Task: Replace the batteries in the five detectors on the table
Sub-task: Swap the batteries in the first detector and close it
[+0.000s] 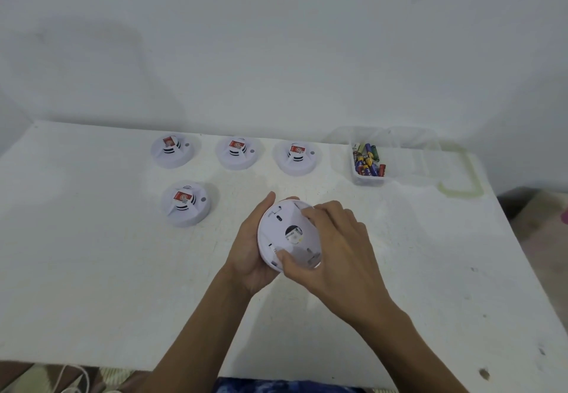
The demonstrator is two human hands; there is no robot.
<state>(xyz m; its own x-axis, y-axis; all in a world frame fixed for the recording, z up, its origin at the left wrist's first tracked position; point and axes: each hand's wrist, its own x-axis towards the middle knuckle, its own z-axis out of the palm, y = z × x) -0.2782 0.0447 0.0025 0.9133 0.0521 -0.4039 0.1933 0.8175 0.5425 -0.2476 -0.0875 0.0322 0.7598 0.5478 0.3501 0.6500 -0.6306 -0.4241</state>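
I see my left grip (249, 249) cupping the fifth detector (287, 223) from beneath, its flat back facing me, over the worktop (92, 254); my right grip (336, 248) clasps its rim with thumb and fingers. Four other detectors (186, 203) sit beyond, with a clear tub of batteries (367, 163) to their right

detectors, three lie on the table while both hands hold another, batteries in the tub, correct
No: head view shows four detectors on the table, not three. The left hand and right hand hold the fifth detector; batteries in the tub.
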